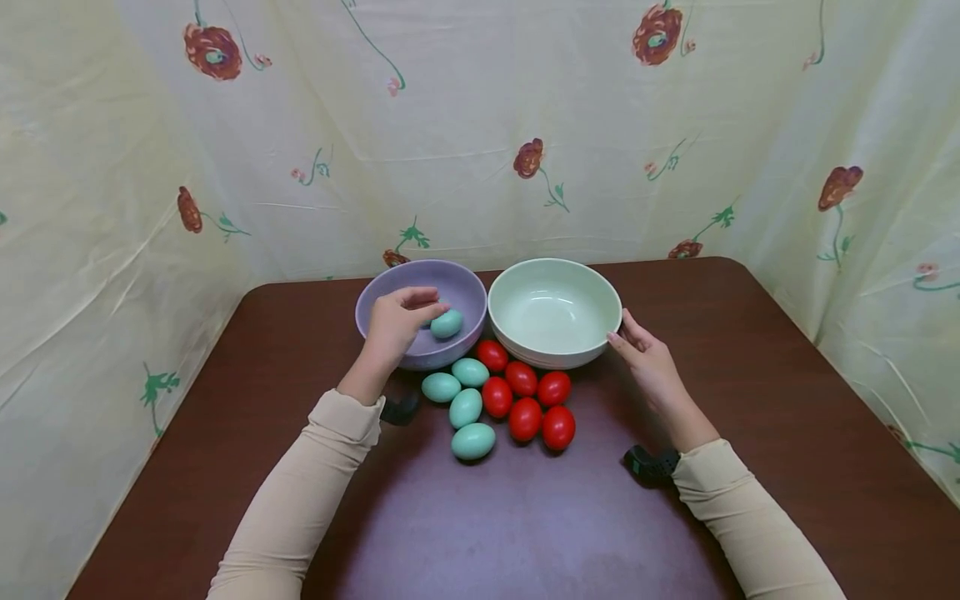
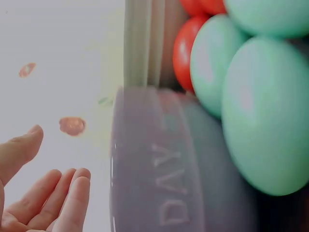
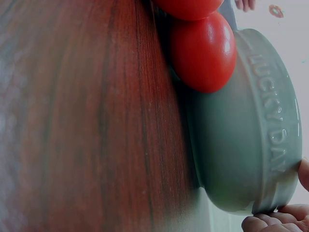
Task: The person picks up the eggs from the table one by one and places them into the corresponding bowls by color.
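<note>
In the head view my left hand is over the purple bowl, thumb and fingers apart. The left wrist view shows nothing between these fingers. A pale green egg shows within the bowl's rim, just beyond the fingertips, with part of another behind it. My right hand holds the light green bowl at its right side, thumb by the rim and fingers along the outer wall. No egg shows inside that bowl. Raised lettering marks its outside.
Several pale green eggs lie in front of the purple bowl. Beside them, several red eggs cluster before the light green bowl. Both bowls stand side by side near the back edge of the dark brown table; a flowered cloth hangs behind.
</note>
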Tool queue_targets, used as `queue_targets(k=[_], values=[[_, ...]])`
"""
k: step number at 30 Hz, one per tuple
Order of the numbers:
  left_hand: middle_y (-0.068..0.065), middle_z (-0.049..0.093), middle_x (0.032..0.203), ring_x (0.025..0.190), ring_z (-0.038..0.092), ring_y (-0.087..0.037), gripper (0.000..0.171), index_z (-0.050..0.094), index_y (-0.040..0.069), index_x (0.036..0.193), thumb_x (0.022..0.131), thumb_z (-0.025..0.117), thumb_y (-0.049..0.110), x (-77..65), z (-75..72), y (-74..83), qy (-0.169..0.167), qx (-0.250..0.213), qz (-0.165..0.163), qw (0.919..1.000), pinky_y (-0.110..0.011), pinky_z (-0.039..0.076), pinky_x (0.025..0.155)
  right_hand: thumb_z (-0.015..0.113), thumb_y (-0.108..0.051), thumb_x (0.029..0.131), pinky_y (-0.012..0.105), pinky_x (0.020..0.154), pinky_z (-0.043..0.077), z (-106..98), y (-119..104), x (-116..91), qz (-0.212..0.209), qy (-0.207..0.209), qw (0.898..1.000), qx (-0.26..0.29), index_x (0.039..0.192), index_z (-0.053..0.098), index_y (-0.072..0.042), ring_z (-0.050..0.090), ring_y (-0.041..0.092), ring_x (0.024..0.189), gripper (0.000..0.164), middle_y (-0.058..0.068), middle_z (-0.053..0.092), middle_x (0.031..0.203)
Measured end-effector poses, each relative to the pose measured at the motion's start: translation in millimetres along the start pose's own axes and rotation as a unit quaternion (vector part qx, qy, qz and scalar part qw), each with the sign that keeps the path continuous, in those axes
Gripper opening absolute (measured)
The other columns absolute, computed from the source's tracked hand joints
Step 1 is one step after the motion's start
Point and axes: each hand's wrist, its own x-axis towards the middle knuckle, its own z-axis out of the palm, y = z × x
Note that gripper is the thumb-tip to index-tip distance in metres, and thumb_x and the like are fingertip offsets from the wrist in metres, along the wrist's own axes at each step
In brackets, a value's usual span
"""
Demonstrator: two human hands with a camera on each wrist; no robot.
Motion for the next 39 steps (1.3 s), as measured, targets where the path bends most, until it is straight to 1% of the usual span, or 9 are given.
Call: queue_targets(k=[6,9,12,16,22,26,30,35,39], values=[[-0.015,0.070,0.124,0.116,0.066,-0.020,0.042,0.068,0.006,0.125,0.086,0.078,0.019,-27.9,0.1,-3.5,-0.039,-0.017,0.002,0.9991,-0.024,0.052,0.097,0.052,-0.029,0.103,0.039,0.118,0.027,-0.1,0.7,-0.8,0.003,0.000,1.000,0.005,0.158,0.015,-0.021,0.018,0.020,0.153,0.066,-0.002,0.010,0.166],[-0.015,0.069,0.125,0.116,0.067,-0.020,0.043,0.068,0.005,0.125,0.086,0.078,0.019,-39.2,-0.8,-7.3,-0.054,-0.023,0.004,0.9983,-0.017,0.052,0.093,0.052,-0.028,0.104,0.039,0.117,0.028,-1.2,0.3,-0.4,0.001,0.001,1.000,0.005,0.158,0.015,-0.021,0.018,0.020,0.153,0.066,-0.002,0.010,0.166],[-0.015,0.069,0.125,0.115,0.067,-0.020,0.044,0.068,0.005,0.125,0.085,0.079,0.021,-48.6,-0.8,-12.6,-0.071,-0.024,0.007,0.9972,-0.013,0.051,0.089,0.051,-0.028,0.104,0.038,0.117,0.028,-2.1,-0.1,0.4,-0.002,-0.001,1.000,0.004,0.158,0.014,-0.021,0.018,0.020,0.153,0.066,-0.002,0.010,0.166],[-0.017,0.069,0.126,0.115,0.067,-0.021,0.047,0.067,0.004,0.126,0.085,0.079,0.022,-60.4,0.8,-19.8,-0.088,-0.020,0.016,0.9958,-0.013,0.051,0.088,0.051,-0.028,0.104,0.038,0.117,0.027,-1.8,0.1,1.1,-0.005,-0.002,1.000,0.005,0.158,0.015,-0.019,0.018,0.021,0.153,0.066,-0.001,0.010,0.166],[-0.016,0.069,0.125,0.116,0.067,-0.023,0.048,0.067,0.004,0.127,0.084,0.080,0.023,-76.8,4.6,-26.9,-0.094,-0.020,0.020,0.9952,-0.014,0.051,0.088,0.053,-0.030,0.103,0.037,0.117,0.028,-0.9,-0.3,0.5,-0.005,-0.003,1.000,0.010,0.158,0.015,-0.019,0.019,0.021,0.152,0.067,0.000,0.011,0.166],[-0.015,0.071,0.123,0.114,0.068,-0.023,0.047,0.069,0.005,0.124,0.084,0.080,0.024,-83.8,6.6,-31.2,-0.094,-0.007,0.017,0.9954,-0.015,0.052,0.088,0.053,-0.029,0.103,0.036,0.117,0.028,-0.3,-0.1,1.0,-0.006,-0.004,1.000,0.012,0.158,0.015,-0.019,0.019,0.021,0.152,0.067,0.000,0.012,0.166],[-0.013,0.072,0.120,0.108,0.069,-0.019,0.044,0.070,0.006,0.121,0.084,0.080,0.025,-89.6,8.0,-33.6,-0.093,0.003,0.012,0.9956,-0.017,0.052,0.087,0.052,-0.029,0.103,0.037,0.117,0.027,0.0,-0.2,0.9,-0.008,-0.004,1.000,0.013,0.158,0.015,-0.018,0.019,0.021,0.152,0.067,0.000,0.011,0.166],[-0.013,0.073,0.119,0.105,0.071,-0.020,0.042,0.071,0.005,0.119,0.082,0.082,0.022,-96.6,13.3,-36.2,-0.103,-0.007,0.005,0.9947,-0.017,0.053,0.085,0.053,-0.029,0.103,0.038,0.118,0.027,-0.5,-0.2,0.5,-0.005,-0.004,1.000,0.009,0.158,0.015,-0.019,0.018,0.021,0.153,0.067,-0.001,0.011,0.166],[-0.015,0.072,0.119,0.105,0.071,-0.021,0.043,0.070,0.003,0.119,0.082,0.082,0.021,-102.1,18.5,-37.7,-0.112,-0.016,0.001,0.9936,-0.018,0.054,0.087,0.053,-0.031,0.103,0.039,0.118,0.027,-0.6,-0.2,0.5,-0.004,-0.006,1.000,0.008,0.158,0.015,-0.020,0.018,0.021,0.153,0.068,-0.001,0.010,0.166]])
